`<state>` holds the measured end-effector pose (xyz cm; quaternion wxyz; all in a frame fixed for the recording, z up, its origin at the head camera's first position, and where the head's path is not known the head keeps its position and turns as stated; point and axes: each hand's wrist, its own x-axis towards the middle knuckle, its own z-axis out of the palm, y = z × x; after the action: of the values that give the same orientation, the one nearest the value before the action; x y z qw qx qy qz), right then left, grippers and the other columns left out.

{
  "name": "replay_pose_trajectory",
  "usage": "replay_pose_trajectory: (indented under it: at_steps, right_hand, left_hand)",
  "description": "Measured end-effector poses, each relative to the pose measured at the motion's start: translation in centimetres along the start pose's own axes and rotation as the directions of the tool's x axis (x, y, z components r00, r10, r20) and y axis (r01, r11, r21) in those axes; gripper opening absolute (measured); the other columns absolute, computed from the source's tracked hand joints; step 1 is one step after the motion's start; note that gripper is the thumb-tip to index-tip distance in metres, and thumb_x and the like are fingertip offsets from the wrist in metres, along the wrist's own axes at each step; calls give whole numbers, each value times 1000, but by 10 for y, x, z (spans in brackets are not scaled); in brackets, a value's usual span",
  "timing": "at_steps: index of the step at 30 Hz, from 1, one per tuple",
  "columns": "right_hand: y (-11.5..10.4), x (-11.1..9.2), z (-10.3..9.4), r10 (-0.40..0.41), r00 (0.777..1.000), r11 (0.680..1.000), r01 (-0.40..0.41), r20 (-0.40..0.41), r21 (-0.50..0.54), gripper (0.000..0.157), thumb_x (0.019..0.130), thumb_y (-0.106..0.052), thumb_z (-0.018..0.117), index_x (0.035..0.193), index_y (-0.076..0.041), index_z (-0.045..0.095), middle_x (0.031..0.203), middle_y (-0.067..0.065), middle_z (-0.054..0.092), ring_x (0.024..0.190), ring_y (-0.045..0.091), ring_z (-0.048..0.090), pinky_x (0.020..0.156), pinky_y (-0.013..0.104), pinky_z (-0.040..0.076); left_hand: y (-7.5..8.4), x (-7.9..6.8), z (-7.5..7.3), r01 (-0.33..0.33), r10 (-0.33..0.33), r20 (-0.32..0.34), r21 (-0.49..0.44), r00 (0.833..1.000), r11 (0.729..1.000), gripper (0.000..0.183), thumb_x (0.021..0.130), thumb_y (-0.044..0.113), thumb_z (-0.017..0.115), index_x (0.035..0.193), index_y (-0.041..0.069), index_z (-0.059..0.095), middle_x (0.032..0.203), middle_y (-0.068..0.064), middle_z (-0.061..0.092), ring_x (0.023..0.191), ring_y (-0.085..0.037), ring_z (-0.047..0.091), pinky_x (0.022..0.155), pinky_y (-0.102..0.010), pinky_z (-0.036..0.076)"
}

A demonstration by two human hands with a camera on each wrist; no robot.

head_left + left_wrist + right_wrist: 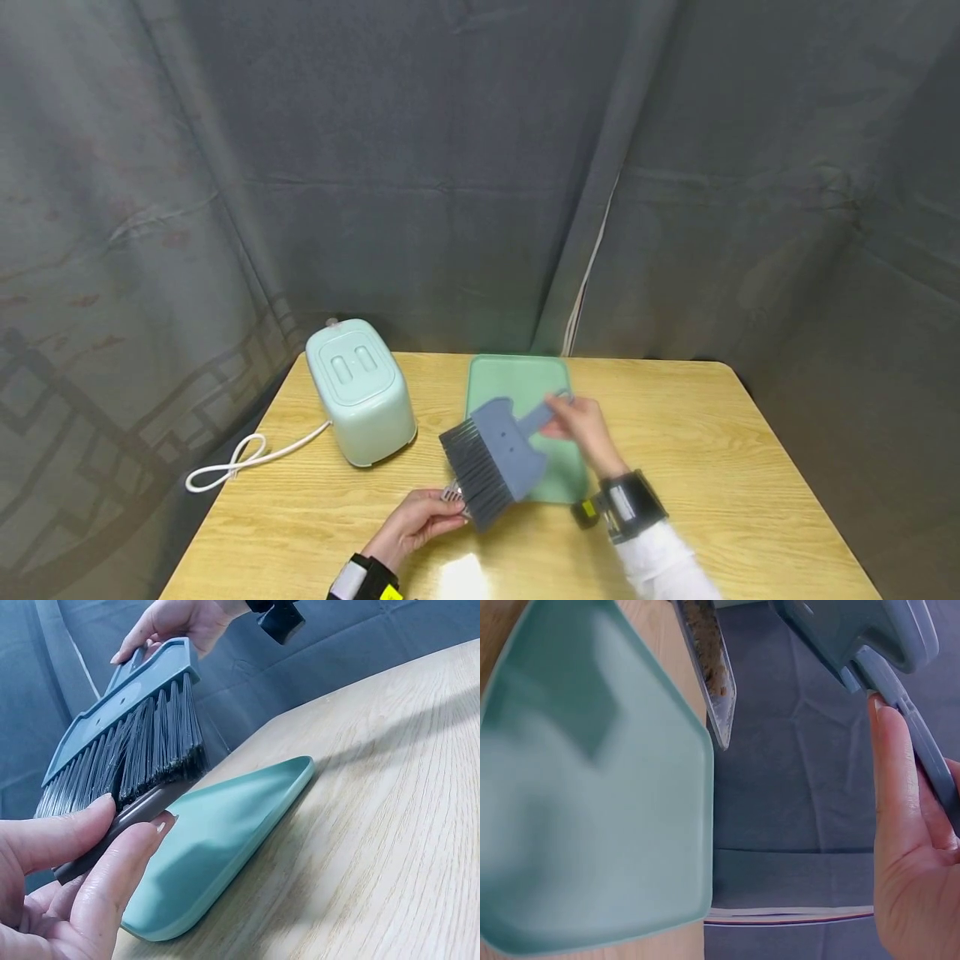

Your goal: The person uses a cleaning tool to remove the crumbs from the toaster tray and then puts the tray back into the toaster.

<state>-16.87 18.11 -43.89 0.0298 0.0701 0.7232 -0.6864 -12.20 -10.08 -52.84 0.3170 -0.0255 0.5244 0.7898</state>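
Observation:
My right hand grips the handle of a blue-grey hand brush with long black bristles. In the left wrist view the bristles come down right at the dark edge of a narrow crumb tray. My left hand pinches that crumb tray between thumb and fingers; in the head view the brush hides most of it. Brown crumbs lie in the crumb tray in the right wrist view. Below both hands, a flat mint-green tray with a low rim lies on the table.
A mint-green toaster with its lid on stands at the back left of the wooden table. Its white cord loops over the left table edge. Grey curtains hang behind the table and along both sides.

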Motion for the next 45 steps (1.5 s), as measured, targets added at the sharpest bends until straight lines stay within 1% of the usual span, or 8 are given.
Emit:
replay_pose_trajectory:
  at_steps: [5, 14, 20, 24, 35, 40, 43, 45]
  right_hand:
    - [3, 3, -2, 8, 1000, 1000, -8, -15, -5, 32, 107, -16, 56, 117, 14, 61, 88, 8, 78, 67, 7, 73, 70, 23, 69]
    - [1, 4, -11, 6, 998, 1000, -5, -56, 11, 34, 108, -16, 56, 120, 16, 59, 82, 2, 77, 65, 5, 72, 69, 20, 68]
    - [4, 6, -18, -8, 996, 999, 11, -87, 31, 33, 108, -15, 55, 120, 16, 59, 80, -2, 75, 66, 4, 71, 71, 20, 68]
    - [6, 8, -23, 2, 995, 999, 2, -100, 40, 34, 108, -16, 54, 119, 16, 58, 77, -5, 74, 64, 4, 71, 71, 20, 68]
    - [9, 12, -33, 41, 990, 997, -33, -133, 68, 41, 109, -16, 52, 131, 19, 50, 75, -6, 72, 65, 3, 71, 70, 16, 67]
    - [11, 14, -39, 40, 987, 996, -28, -156, 80, 40, 109, -16, 52, 129, 18, 51, 74, -7, 73, 65, 3, 72, 76, 23, 69]
    - [12, 15, -42, 44, 984, 995, -28, -173, 91, 40, 109, -17, 53, 127, 18, 53, 73, -8, 73, 65, 3, 72, 76, 23, 69]
    - [12, 15, -44, 47, 982, 995, -31, -182, 91, 39, 109, -19, 53, 125, 16, 54, 73, -9, 72, 65, 2, 72, 75, 20, 68]
  left_hand:
    - [-1, 0, -1, -3, 3, 2, -6, 1000, 1000, 18, 97, -14, 55, 104, -9, 70, 82, -3, 75, 75, -7, 75, 76, -14, 65]
    - [-3, -1, -4, -7, 7, 5, -13, 1000, 1000, 19, 96, -14, 55, 112, -15, 67, 89, -6, 78, 77, -8, 76, 78, -16, 66]
    - [-4, -2, -5, -3, 3, 7, -13, 1000, 1000, 18, 96, -12, 57, 110, -12, 68, 88, -5, 78, 76, -7, 76, 77, -15, 66]
    - [-5, -2, -6, -6, 6, 13, -12, 1000, 1000, 18, 96, -11, 58, 111, -12, 69, 89, -5, 78, 78, -8, 76, 78, -16, 66]
    - [-4, -3, -7, 7, -7, -11, -7, 1000, 1000, 21, 96, -11, 58, 115, -16, 66, 91, -8, 78, 76, -8, 76, 77, -16, 66]
    - [-5, -3, -8, 2, -2, -4, -6, 1000, 1000, 22, 97, -12, 58, 116, -18, 65, 91, -9, 79, 76, -9, 76, 77, -16, 66]
    - [-5, -3, -8, 2, -2, -5, -3, 1000, 1000, 23, 96, -12, 58, 118, -19, 64, 93, -10, 79, 76, -9, 77, 77, -17, 66]
    - [-5, -4, -8, 3, -3, -11, -1, 1000, 1000, 23, 96, -12, 58, 117, -19, 64, 93, -11, 79, 76, -9, 77, 77, -17, 66]
